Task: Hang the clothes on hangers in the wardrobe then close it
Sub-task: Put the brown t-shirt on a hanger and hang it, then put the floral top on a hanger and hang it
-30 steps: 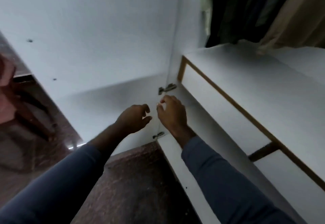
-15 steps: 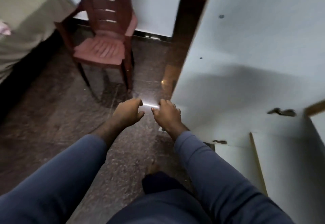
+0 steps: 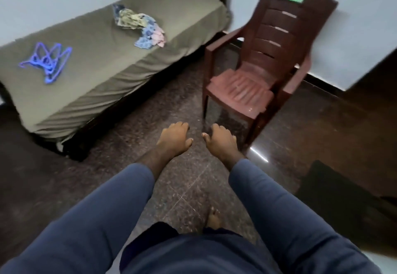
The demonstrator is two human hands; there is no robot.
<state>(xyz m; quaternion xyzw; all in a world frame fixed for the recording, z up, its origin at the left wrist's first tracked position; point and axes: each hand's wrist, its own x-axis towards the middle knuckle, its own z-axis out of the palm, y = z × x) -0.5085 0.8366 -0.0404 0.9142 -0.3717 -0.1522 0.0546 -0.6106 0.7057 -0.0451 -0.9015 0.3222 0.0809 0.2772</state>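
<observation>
Attention has been swung away from the wardrobe: a second ago its open door and hinges were faced, and now the bed (image 3: 111, 63) is brought into view, with the wardrobe itself no longer clearly seen. Both hands are carried out in front, close together above the floor (image 3: 150, 136). The left hand (image 3: 175, 139) and right hand (image 3: 221, 142) are held with fingers loosely curled, and nothing is gripped by either.

The clothes (image 3: 137, 26) are left in a crumpled heap on the olive sheet. The blue hangers (image 3: 47, 62) are tangled together well apart from them, toward the bed's other end. A fetch is judged to be the step in hand.

Dark speckled stone is seen underfoot. A maroon plastic chair (image 3: 253, 76) is set just beside the bed, against a pale wall.
</observation>
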